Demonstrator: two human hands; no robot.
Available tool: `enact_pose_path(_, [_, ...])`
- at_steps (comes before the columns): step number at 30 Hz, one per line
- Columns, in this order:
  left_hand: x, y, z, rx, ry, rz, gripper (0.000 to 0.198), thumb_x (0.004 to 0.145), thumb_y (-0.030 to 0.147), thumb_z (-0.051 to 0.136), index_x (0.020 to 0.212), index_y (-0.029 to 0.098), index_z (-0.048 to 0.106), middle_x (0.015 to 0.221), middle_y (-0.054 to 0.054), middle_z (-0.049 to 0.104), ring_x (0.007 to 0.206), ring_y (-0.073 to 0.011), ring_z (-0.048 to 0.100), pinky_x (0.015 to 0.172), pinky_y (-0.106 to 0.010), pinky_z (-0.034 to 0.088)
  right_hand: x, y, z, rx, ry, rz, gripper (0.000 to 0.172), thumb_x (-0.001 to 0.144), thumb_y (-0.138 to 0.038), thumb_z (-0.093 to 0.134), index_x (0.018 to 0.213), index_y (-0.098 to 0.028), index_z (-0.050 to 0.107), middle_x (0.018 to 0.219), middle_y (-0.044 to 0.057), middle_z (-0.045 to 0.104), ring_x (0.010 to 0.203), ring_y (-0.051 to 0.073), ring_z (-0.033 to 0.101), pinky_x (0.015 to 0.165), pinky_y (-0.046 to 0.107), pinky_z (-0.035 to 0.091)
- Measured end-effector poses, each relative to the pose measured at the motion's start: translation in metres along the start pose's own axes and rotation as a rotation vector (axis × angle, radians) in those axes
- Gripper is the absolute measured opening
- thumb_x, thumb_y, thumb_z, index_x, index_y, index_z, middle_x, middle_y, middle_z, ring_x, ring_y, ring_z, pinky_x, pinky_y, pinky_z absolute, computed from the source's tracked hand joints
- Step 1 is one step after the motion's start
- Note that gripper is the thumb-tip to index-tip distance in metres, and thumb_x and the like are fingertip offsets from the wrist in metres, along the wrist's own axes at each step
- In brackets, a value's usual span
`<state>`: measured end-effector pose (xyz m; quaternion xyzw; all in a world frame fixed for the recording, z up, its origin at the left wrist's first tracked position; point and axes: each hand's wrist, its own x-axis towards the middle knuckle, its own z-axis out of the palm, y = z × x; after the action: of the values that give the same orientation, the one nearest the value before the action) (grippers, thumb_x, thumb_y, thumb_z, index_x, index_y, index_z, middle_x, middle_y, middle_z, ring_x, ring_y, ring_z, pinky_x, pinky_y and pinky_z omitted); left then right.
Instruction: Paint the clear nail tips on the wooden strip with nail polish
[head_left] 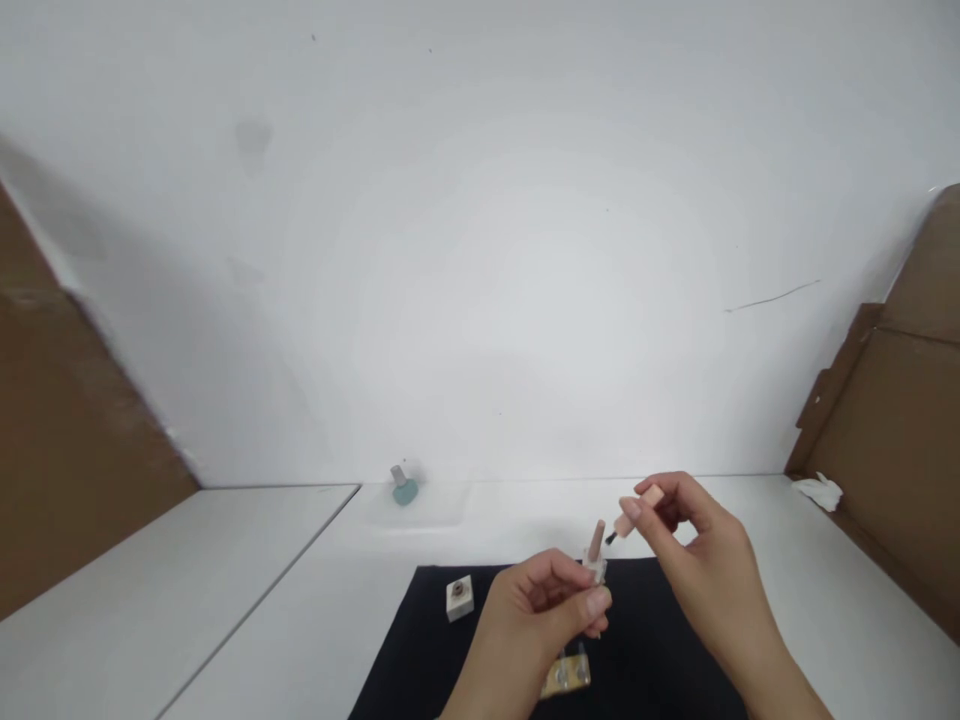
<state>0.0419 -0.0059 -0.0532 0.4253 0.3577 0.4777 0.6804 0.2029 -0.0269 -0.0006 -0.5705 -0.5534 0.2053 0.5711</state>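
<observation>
My left hand (541,612) is closed, pinching a small clear holder between thumb and fingers. A pinkish-beige false nail (596,540) stands upright on that holder (595,568). My right hand (701,560) grips a nail polish brush (628,519) by its peach cap. Its dark bristles point down and left, close beside the nail; I cannot tell whether they touch. On the black mat (637,650), left of my left hand, is a white square nail polish bottle (459,598) with its neck uncovered. A gold base (568,677) with clear pegs lies partly hidden below my left hand.
A teal object with a grey upright top (405,490) stands at the back, near the white wall (525,250). Crumpled white tissue (819,491) lies by the brown cardboard (900,450) on the right. More cardboard (75,430) borders the left. A seam runs along the white table (300,620).
</observation>
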Motion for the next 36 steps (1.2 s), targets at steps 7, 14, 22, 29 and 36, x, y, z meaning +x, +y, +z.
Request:
enact_pose_path(7, [0.001, -0.001, -0.003, 0.116, 0.021, 0.044, 0.029, 0.061, 0.034, 0.098, 0.066, 0.018, 0.074, 0.058, 0.001, 0.072, 0.055, -0.0149, 0.068, 0.06, -0.026, 0.056, 0.0, -0.003, -0.01, 0.0, -0.146, -0.012, 0.023, 0.093, -0.043, 0.067, 0.081, -0.025, 0.064, 0.07, -0.001, 0.074, 0.069, 0.019, 0.06, 0.068, 0.028, 0.051])
enact_pose_path(14, [-0.002, 0.003, 0.0, 0.158, 0.054, 0.018, 0.027, 0.06, 0.03, 0.096, 0.064, 0.018, 0.072, 0.057, 0.001, 0.071, 0.054, -0.0147, 0.065, 0.059, -0.026, 0.053, 0.003, 0.005, -0.009, -0.083, -0.102, -0.083, 0.023, 0.095, -0.043, 0.065, 0.081, -0.025, 0.063, 0.072, 0.0, 0.074, 0.067, 0.018, 0.061, 0.065, 0.027, 0.051])
enact_pose_path(22, [-0.004, 0.007, 0.009, 0.157, 0.115, 0.01, 0.016, 0.061, 0.021, 0.086, 0.061, 0.017, 0.071, 0.053, 0.003, 0.067, 0.053, -0.0116, 0.058, 0.057, -0.022, 0.047, 0.003, 0.003, -0.009, -0.084, -0.132, -0.119, 0.02, 0.094, -0.042, 0.066, 0.083, -0.025, 0.065, 0.07, -0.002, 0.074, 0.065, 0.017, 0.061, 0.064, 0.025, 0.053])
enact_pose_path(29, [-0.002, -0.003, 0.002, 0.367, 0.085, 0.129, 0.01, 0.071, 0.024, 0.079, 0.065, 0.02, 0.072, 0.062, 0.002, 0.068, 0.063, -0.0155, 0.059, 0.063, -0.024, 0.046, 0.004, 0.001, -0.009, -0.06, -0.184, -0.073, 0.017, 0.091, -0.041, 0.069, 0.084, -0.025, 0.067, 0.067, -0.002, 0.071, 0.065, 0.017, 0.061, 0.062, 0.024, 0.052])
enact_pose_path(36, [-0.011, 0.001, 0.008, 0.629, 0.172, 0.319, 0.012, 0.079, 0.022, 0.07, 0.067, 0.023, 0.072, 0.065, 0.002, 0.07, 0.067, -0.0181, 0.064, 0.067, -0.026, 0.05, 0.004, 0.002, -0.01, -0.075, -0.096, -0.081, 0.023, 0.094, -0.043, 0.066, 0.08, -0.026, 0.064, 0.07, -0.002, 0.073, 0.066, 0.017, 0.061, 0.066, 0.024, 0.051])
